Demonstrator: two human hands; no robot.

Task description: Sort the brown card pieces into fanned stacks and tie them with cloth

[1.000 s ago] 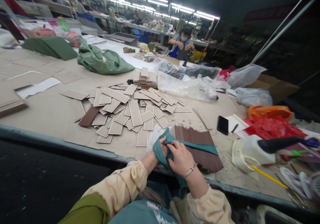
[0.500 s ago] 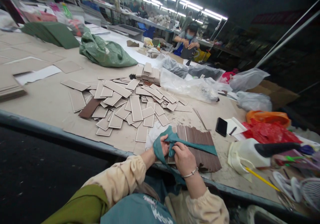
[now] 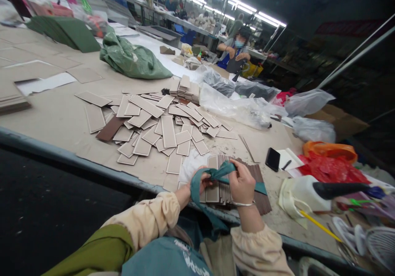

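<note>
A teal cloth strap (image 3: 195, 187) hangs in a loop between my hands, and its lower end runs down toward the apron (image 3: 166, 257) at my body. My left hand (image 3: 205, 182) is closed around part of the strap, its fingers partly hidden by the cloth. Pinched in my right hand (image 3: 243, 183) is another stretch of the same strap, pulled out to the right. Beneath both hands stands a tight row of thin brown rectangular pieces (image 3: 259, 175), set on edge, with a length of teal cloth lying across it.
Loose beige rectangular pieces (image 3: 168, 131) lie heaped left of the row. To the right are a phone (image 3: 273, 159), a white jug (image 3: 304, 191) and a red bag (image 3: 331, 161). Plastic bags (image 3: 234, 107) and a green sack (image 3: 132, 58) lie farther back. A co-worker (image 3: 236, 49) sits beyond.
My right hand has moved up and to the right, drawing the strap with it. My left hand stays near its place, and more of the row's near end shows.
</note>
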